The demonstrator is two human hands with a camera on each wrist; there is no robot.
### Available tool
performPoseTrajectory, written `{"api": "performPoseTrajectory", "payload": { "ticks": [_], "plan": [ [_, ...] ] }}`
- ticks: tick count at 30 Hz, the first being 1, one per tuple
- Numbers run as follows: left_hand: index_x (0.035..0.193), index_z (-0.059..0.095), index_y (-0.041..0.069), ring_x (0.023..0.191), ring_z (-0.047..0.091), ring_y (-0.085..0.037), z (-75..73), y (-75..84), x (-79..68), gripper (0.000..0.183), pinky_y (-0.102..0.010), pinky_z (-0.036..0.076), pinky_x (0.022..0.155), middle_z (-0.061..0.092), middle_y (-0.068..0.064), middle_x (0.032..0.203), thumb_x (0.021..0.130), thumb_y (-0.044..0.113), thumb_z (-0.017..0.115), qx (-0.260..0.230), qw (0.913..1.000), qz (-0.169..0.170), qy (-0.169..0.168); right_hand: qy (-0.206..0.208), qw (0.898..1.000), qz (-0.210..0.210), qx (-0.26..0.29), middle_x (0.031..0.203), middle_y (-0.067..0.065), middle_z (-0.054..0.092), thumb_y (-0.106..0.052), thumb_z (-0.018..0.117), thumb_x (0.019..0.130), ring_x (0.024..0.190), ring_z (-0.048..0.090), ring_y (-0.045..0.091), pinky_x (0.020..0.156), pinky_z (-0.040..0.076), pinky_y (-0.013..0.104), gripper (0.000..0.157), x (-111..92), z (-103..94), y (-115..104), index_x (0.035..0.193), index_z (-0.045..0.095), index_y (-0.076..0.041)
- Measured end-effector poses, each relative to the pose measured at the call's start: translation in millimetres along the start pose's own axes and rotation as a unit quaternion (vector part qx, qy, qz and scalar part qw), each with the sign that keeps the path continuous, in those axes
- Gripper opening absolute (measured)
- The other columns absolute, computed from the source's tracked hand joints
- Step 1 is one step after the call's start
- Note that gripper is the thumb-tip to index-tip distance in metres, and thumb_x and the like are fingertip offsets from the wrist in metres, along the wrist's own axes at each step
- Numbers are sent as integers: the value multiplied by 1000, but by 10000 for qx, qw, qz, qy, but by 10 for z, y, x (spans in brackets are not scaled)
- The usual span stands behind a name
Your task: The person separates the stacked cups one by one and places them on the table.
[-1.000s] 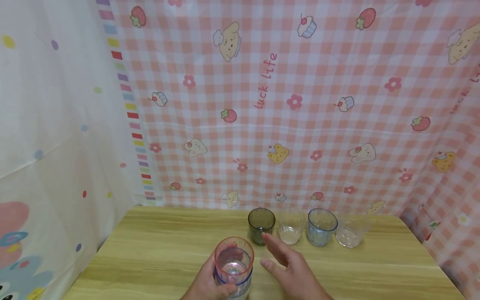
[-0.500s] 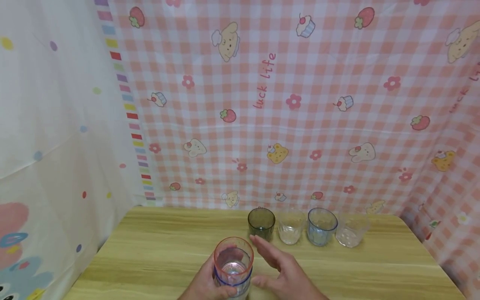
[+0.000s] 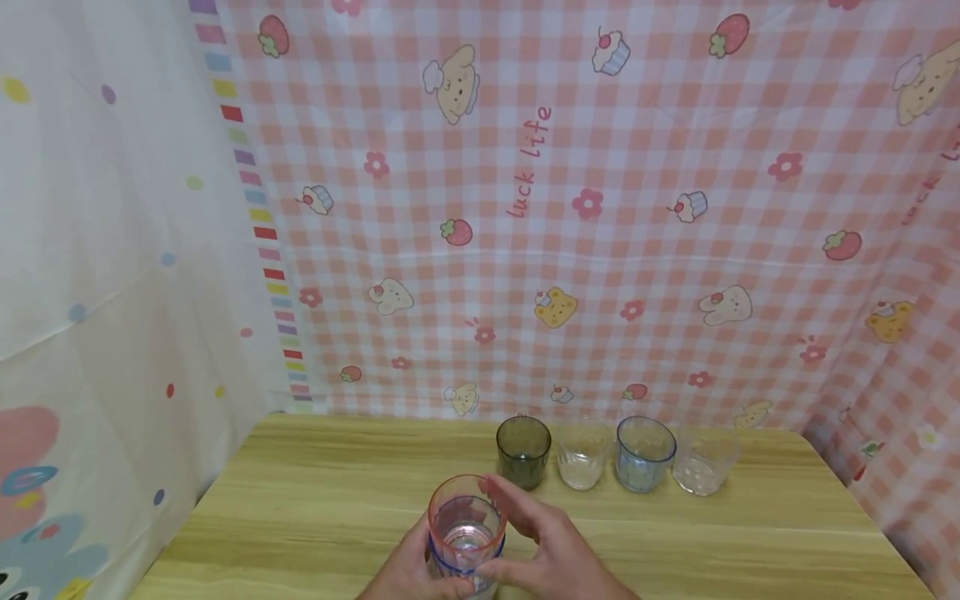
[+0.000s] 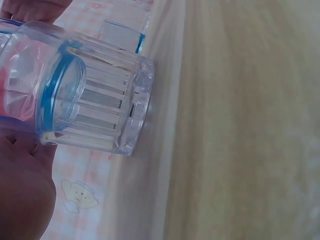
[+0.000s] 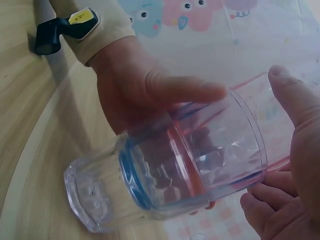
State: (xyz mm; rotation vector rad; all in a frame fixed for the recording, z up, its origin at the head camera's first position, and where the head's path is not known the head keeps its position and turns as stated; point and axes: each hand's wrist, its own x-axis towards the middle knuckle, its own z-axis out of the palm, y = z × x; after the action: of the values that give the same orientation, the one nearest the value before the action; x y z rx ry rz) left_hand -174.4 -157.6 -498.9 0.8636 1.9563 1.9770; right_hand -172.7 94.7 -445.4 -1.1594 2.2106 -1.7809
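A nested stack of clear cups stands upright near the table's front. Its top cup, a red-rimmed clear cup (image 3: 468,533), sits inside a blue-rimmed clear cup (image 3: 447,567). My left hand (image 3: 408,560) grips the stack from the left, its thumb across the front. At the red-rimmed cup's upper part, my right hand (image 3: 546,540) holds the right side, with fingers on both sides of the cup in the right wrist view. In the left wrist view the stack's thick ribbed base (image 4: 137,107) shows. Fingers behind the stack are partly hidden.
Along the back of the wood-grain table (image 3: 300,492) stand a dark grey cup (image 3: 523,462), a clear cup (image 3: 581,467), a blue-rimmed cup (image 3: 643,468) and another clear cup (image 3: 701,473). A patterned checked cloth (image 3: 480,250) hangs behind them.
My right hand has moved left, from apart from the stack to the side of the red-rimmed cup. The left hand and the stack have stayed in place.
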Motion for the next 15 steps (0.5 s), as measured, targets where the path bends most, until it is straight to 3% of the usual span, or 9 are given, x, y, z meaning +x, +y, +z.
{"api": "performPoseTrajectory", "payload": {
  "ticks": [4, 10, 15],
  "plan": [
    [161, 33, -6, 133, 63, -12, -17, -15, -17, 90, -24, 48, 115, 62, -21, 148, 97, 32, 83, 67, 9999, -74, 26, 138, 9999, -78, -6, 160, 31, 50, -17, 82, 98, 145, 54, 17, 113, 48, 22, 82, 31, 47, 22, 162, 37, 8],
    [161, 33, -5, 132, 64, -11, -39, -27, -30, 87, -25, 51, 113, 62, -19, 148, 98, 30, 82, 91, 9999, -113, -61, 237, 9996, -144, 0, 160, 24, 54, -17, 81, 99, 144, 56, 18, 114, 47, 22, 78, 48, 74, 46, 162, 40, 5],
    [163, 34, 2, 135, 61, -11, -36, -23, -32, 87, -26, 49, 114, 60, -17, 151, 97, 29, 83, 270, 9993, -235, -91, 276, 9995, -140, -19, 158, 19, 58, -17, 81, 99, 143, 59, 20, 114, 47, 23, 75, 45, 69, 30, 160, 43, 4]
  ]
}}
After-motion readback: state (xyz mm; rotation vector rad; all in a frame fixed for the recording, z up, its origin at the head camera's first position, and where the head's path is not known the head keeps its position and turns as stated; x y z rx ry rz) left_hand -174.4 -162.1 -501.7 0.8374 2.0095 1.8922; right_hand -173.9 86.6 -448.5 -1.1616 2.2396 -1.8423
